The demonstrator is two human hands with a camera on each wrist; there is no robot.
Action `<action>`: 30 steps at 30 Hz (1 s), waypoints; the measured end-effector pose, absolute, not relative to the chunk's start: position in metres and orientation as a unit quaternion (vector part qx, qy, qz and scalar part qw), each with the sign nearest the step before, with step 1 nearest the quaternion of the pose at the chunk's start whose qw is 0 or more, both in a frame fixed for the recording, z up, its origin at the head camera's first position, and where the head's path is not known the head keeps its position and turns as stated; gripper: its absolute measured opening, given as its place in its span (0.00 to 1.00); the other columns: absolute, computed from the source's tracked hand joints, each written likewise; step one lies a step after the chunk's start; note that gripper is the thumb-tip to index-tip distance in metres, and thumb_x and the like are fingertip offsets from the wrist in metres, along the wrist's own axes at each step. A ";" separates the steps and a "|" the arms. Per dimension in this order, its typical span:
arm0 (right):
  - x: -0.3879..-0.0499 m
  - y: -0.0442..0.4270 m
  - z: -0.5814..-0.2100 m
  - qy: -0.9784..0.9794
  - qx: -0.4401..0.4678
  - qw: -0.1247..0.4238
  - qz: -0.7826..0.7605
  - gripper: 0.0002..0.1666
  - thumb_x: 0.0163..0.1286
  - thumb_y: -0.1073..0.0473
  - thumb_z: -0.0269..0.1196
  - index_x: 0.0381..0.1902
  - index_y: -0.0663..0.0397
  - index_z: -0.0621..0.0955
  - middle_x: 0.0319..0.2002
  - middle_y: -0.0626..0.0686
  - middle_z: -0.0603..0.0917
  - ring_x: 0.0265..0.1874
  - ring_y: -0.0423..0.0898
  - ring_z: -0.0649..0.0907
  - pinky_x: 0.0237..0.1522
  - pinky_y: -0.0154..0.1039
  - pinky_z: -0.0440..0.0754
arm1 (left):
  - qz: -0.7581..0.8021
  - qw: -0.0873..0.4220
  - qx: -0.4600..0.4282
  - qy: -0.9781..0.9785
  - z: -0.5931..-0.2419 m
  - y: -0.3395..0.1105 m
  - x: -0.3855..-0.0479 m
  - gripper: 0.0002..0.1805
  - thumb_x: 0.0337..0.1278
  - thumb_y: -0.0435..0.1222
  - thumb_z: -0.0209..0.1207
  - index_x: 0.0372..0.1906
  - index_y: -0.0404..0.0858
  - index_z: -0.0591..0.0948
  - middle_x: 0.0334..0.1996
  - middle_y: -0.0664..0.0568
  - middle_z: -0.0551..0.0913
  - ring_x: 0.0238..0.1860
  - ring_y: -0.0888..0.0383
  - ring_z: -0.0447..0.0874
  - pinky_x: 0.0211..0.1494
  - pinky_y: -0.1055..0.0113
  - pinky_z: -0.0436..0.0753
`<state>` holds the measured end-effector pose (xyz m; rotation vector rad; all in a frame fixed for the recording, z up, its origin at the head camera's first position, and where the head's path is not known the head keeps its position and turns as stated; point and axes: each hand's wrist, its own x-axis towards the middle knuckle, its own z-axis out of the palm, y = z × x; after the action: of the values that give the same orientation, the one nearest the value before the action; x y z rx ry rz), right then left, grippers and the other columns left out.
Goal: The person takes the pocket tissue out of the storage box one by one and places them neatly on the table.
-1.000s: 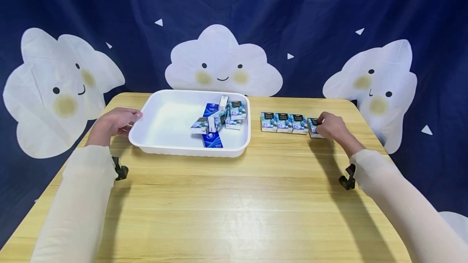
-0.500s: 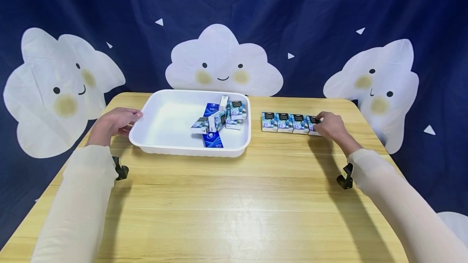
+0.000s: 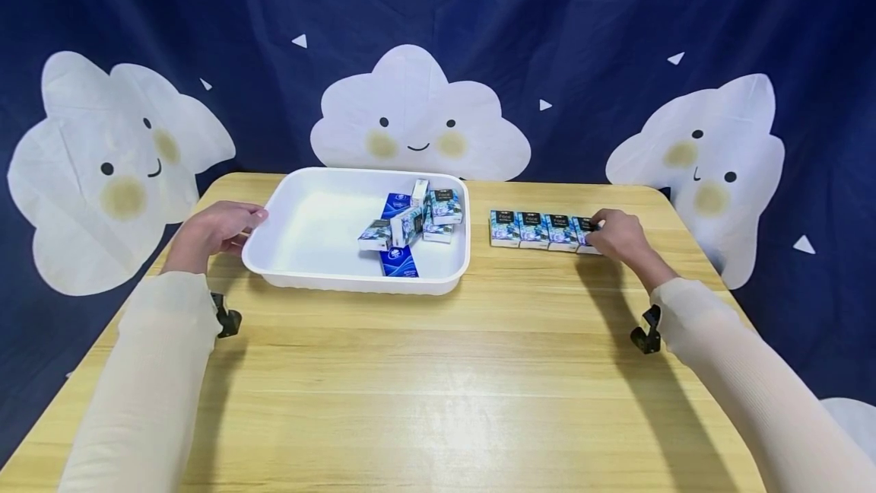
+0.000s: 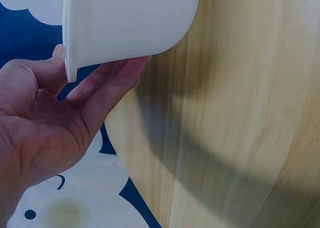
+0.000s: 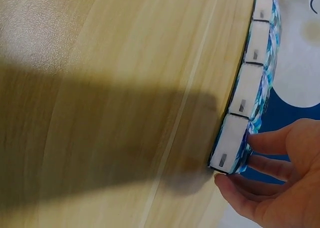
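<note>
My left hand [image 3: 222,227] holds the left end of a white plastic tray [image 3: 301,280], thumb at the rim and fingers under it against the outer wall, as the left wrist view shows. Right of the tray, several small flower-printed tissue packs [image 3: 532,230] marked "Face" lie side by side in a row on the table. My right hand [image 3: 619,236] pinches the rightmost tissue pack [image 5: 230,143] at its outer end. That pack touches its neighbour; part of its top is hidden by my fingers in the head view.
Inside the tray's right half, several flower-printed packs lie in a loose heap with blue packs [image 3: 399,262]. The wooden table [image 3: 424,386] extends toward me. A dark blue curtain [image 3: 260,6] with white clouds hangs behind the table.
My right hand has slid the rightmost tissue pack left, closing the gap to the row, then stayed there. My left hand and the tray have not moved.
</note>
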<state>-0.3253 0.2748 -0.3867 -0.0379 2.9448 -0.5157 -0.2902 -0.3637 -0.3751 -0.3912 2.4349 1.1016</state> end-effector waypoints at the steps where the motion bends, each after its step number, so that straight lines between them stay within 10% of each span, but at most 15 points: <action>1: -0.325 0.275 -0.386 0.982 -0.014 0.075 -0.171 0.32 0.62 0.61 0.56 0.64 0.72 0.74 0.40 0.67 0.85 0.29 0.54 0.72 0.34 0.46 0.71 | 0.397 0.219 -0.140 0.880 -0.375 -0.364 -0.290 0.32 0.83 0.47 0.38 0.80 0.34 0.55 0.70 0.33 0.63 0.58 0.43 0.75 0.49 0.63 0.83; 23: -0.328 0.265 -0.369 0.987 -0.030 0.075 -0.142 0.33 0.65 0.59 0.52 0.65 0.74 0.72 0.52 0.72 0.82 0.35 0.60 0.78 0.39 0.51 0.75 | 0.393 0.222 -0.138 0.882 -0.374 -0.364 -0.292 0.32 0.83 0.47 0.38 0.80 0.33 0.55 0.69 0.33 0.64 0.56 0.44 0.75 0.46 0.66 0.83; 30: -0.330 0.246 -0.359 0.987 -0.052 0.058 -0.141 0.35 0.65 0.62 0.50 0.67 0.76 0.70 0.20 0.61 0.80 0.17 0.48 0.65 0.33 0.48 0.71 | 0.401 0.218 -0.139 0.879 -0.374 -0.363 -0.291 0.32 0.83 0.46 0.38 0.80 0.33 0.55 0.69 0.33 0.63 0.56 0.45 0.75 0.47 0.64 0.83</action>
<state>-0.3299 0.2458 -0.3588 -0.1569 2.9906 -0.4270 -0.2909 -0.3626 -0.3743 -0.3842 2.4340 1.1096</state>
